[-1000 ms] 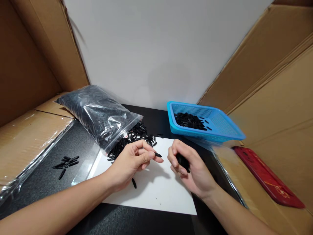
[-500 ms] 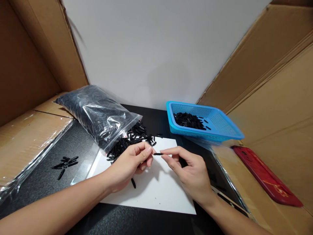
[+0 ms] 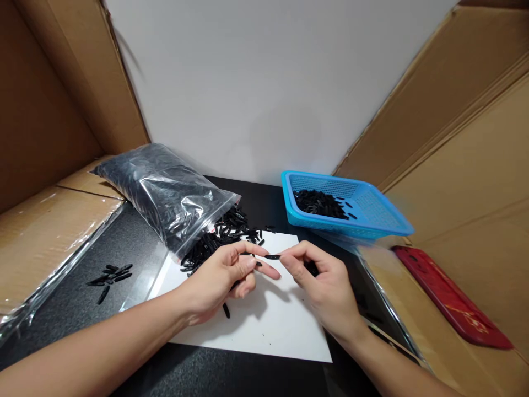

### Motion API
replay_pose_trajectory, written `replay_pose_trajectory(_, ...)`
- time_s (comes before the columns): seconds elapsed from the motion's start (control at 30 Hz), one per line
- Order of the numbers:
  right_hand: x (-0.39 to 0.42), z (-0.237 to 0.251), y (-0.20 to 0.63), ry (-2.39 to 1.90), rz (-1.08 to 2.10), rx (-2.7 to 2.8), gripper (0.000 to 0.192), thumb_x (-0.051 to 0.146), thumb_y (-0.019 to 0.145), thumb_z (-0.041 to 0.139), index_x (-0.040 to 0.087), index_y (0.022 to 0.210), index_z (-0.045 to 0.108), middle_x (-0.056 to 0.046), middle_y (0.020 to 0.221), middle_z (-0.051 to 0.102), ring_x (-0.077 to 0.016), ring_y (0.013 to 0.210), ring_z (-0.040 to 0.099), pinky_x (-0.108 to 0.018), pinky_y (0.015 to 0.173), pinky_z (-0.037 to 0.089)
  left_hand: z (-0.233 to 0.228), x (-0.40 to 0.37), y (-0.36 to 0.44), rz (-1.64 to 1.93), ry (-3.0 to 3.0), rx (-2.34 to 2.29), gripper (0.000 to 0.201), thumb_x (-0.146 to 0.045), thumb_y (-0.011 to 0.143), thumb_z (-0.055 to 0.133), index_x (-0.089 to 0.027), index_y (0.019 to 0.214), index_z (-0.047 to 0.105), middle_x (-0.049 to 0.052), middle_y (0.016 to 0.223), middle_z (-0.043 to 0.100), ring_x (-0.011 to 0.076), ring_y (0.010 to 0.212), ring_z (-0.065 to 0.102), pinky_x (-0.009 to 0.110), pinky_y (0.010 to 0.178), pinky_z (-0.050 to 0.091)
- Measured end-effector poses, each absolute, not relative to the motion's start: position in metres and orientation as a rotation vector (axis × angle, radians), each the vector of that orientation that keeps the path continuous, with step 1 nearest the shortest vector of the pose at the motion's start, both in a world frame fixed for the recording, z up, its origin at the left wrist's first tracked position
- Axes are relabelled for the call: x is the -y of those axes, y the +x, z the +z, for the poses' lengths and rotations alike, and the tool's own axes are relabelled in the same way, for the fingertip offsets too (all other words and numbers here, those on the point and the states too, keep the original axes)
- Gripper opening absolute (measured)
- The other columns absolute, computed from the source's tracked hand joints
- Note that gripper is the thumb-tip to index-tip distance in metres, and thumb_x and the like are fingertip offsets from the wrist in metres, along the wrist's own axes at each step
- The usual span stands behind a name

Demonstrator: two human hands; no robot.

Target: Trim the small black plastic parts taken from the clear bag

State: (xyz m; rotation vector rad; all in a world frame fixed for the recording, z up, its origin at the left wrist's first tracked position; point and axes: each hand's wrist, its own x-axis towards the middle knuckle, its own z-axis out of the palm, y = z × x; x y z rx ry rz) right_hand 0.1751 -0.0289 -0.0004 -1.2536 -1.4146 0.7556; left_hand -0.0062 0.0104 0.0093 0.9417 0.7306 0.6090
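Pinched piece: a slim black strip (image 3: 272, 257), held above the white sheet (image 3: 289, 331), in the gap between the two hands.
Long axis: roughly level, running left to right, free end toward the left forefinger; contact there cannot be told.
Right hand (image 3: 326, 284): nearer to the strip, gripping its right end between thumb and forefinger; dark pieces (image 3: 311, 268) show within the curled fingers.
Left hand (image 3: 225, 270): thumb and fingers close on a second piece (image 3: 258, 264), forefinger and middle finger spread apart.
Loose heap (image 3: 202, 251): behind the left hand, at the mouth of the plastic bag (image 3: 165, 187).
Blue basket (image 3: 351, 225): beyond the right hand, more black pieces inside.
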Motion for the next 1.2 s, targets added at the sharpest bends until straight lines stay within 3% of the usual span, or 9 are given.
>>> replay_pose_trajectory(0.17, 0.028, -0.004, 0.175, -1.223, 0.887, 1.326, 0.024, 0.035, 0.084, 0.068, 0.019, 0.066, 0.064, 0.004, 0.056, 0.046, -0.0101, 0.052, 0.037, -0.024, 0.049, 0.031, 0.007, -0.011, -0.005, 0.652, 1.038, -0.753, 0.022, -0.033, 0.095, 0.056, -0.016, 0.083, 0.048, 0.004, 0.075, 0.074, -0.0003, 0.037, 0.026, 0.02, 0.045, 0.015)
replay_pose_trajectory(0.3, 0.026, -0.004, 0.174, -1.044, 1.307, 1.042, 0.022, 0.036, 0.082, 0.068, 0.02, 0.071, 0.058, 0.009, 0.05, 0.035, -0.0065, 0.042, 0.022, -0.022, 0.042, 0.018, 0.005, -0.012, -0.004, 0.694, 1.02, -0.748, 0.029, -0.037, 0.089, 0.065, -0.017, 0.076, 0.047, 0.001, 0.068, 0.071, 0.0006, 0.037, 0.025, 0.021, 0.04, 0.01)
replay_pose_trajectory(0.4, 0.024, -0.001, 0.174, -0.846, 1.624, 0.807, 0.021, 0.035, 0.079, 0.062, 0.02, 0.07, 0.052, 0.007, 0.05, 0.042, -0.0062, 0.04, 0.023, -0.02, 0.04, 0.018, 0.005, -0.011, -0.005, 0.716, 1.004, -0.745, 0.034, -0.039, 0.082, 0.072, -0.016, 0.072, 0.049, 0.0, 0.065, 0.07, 0.001, 0.038, 0.026, 0.02, 0.039, 0.011)
replay_pose_trajectory(0.5, 0.022, -0.001, 0.174, -0.82, 1.7, 0.782, 0.032, 0.042, 0.082, 0.059, 0.02, 0.064, 0.046, 0.004, 0.054, 0.048, -0.0058, 0.039, 0.023, -0.02, 0.038, 0.016, 0.004, -0.011, -0.005, 0.725, 1.002, -0.735, 0.036, -0.04, 0.077, 0.077, -0.016, 0.071, 0.051, 0.0, 0.065, 0.07, 0.0013, 0.039, 0.026, 0.02, 0.039, 0.012)
replay_pose_trajectory(0.6, 0.022, -0.004, 0.174, -0.985, 1.497, 0.995, 0.034, 0.045, 0.084, 0.065, 0.02, 0.067, 0.049, 0.007, 0.051, 0.043, -0.0058, 0.04, 0.022, -0.021, 0.039, 0.016, 0.004, -0.012, -0.005, 0.727, 1.017, -0.738, 0.037, -0.041, 0.074, 0.08, -0.017, 0.072, 0.052, -0.001, 0.064, 0.069, 0.0019, 0.04, 0.026, 0.02, 0.039, 0.012)
replay_pose_trajectory(0.77, 0.027, -0.006, 0.172, -1.236, 0.924, 1.459, 0.012, 0.03, 0.081, 0.07, 0.019, 0.085, 0.073, 0.005, 0.056, 0.048, -0.0111, 0.053, 0.043, -0.024, 0.052, 0.034, 0.003, -0.013, -0.006, 0.715, 1.065, -0.743, 0.035, -0.039, 0.073, 0.08, -0.017, 0.071, 0.053, -0.002, 0.063, 0.067, 0.0038, 0.044, 0.028, 0.021, 0.043, 0.016)
replay_pose_trajectory(1.03, 0.029, -0.004, 0.174, -1.226, 0.724, 1.529, 0.012, 0.028, 0.084, 0.067, 0.021, 0.083, 0.075, 0.002, 0.058, 0.057, -0.0126, 0.052, 0.048, -0.025, 0.052, 0.038, 0.011, -0.012, -0.007, 0.73, 0.91, -0.791, 0.015, -0.027, 0.082, 0.068, -0.015, 0.08, 0.06, -0.001, 0.068, 0.062, 0.0056, 0.052, 0.033, 0.019, 0.05, 0.024)
replay_pose_trajectory(1.1, 0.029, -0.005, 0.175, -1.22, 0.716, 1.509, 0.011, 0.028, 0.084, 0.067, 0.021, 0.083, 0.075, 0.003, 0.058, 0.055, -0.0127, 0.053, 0.048, -0.024, 0.051, 0.039, 0.013, -0.014, -0.007, 0.744, 0.745, -0.832, 0.006, -0.014, 0.077, 0.062, -0.015, 0.084, 0.062, 0.001, 0.071, 0.063, 0.0072, 0.056, 0.04, 0.019, 0.052, 0.029)
replay_pose_trajectory(1.2, 0.029, -0.006, 0.175, -1.211, 0.719, 1.498, 0.01, 0.028, 0.085, 0.066, 0.022, 0.084, 0.074, 0.003, 0.059, 0.055, -0.0128, 0.054, 0.048, -0.024, 0.052, 0.039, 0.012, -0.018, -0.009, 0.759, 0.566, -0.823, 0.03, -0.002, 0.057, 0.053, -0.012, 0.082, 0.065, 0.007, 0.078, 0.065, 0.0108, 0.067, 0.05, 0.019, 0.057, 0.036)
